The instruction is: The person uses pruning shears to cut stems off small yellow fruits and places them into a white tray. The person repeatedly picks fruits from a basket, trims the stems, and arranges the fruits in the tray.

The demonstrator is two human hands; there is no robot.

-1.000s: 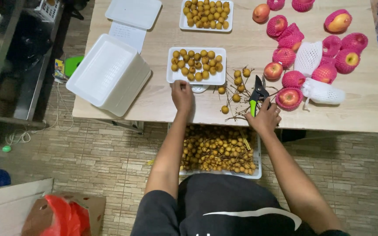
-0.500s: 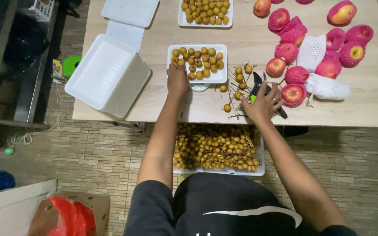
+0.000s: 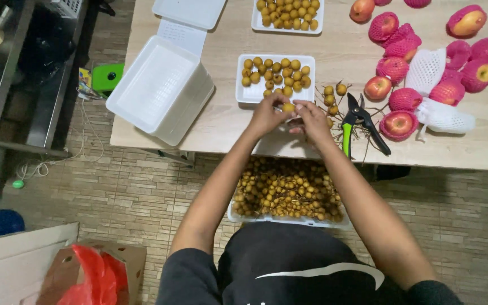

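head view, a small yellow fruit [image 3: 288,107] pinched between the left hand [image 3: 266,114] and right hand [image 3: 313,120], held at the near rim of a white tray [image 3: 243,94] on the desk [image 3: 227,118], green-handled shears [image 3: 360,117] laid beside, netted apples [image 3: 402,101] further right

A small round yellow-brown fruit [image 3: 288,107] sits pinched between the fingers of the left hand [image 3: 266,114] and the right hand [image 3: 312,117], just at the near edge of a white foam tray [image 3: 245,93] partly filled with loose fruit of the same kind.
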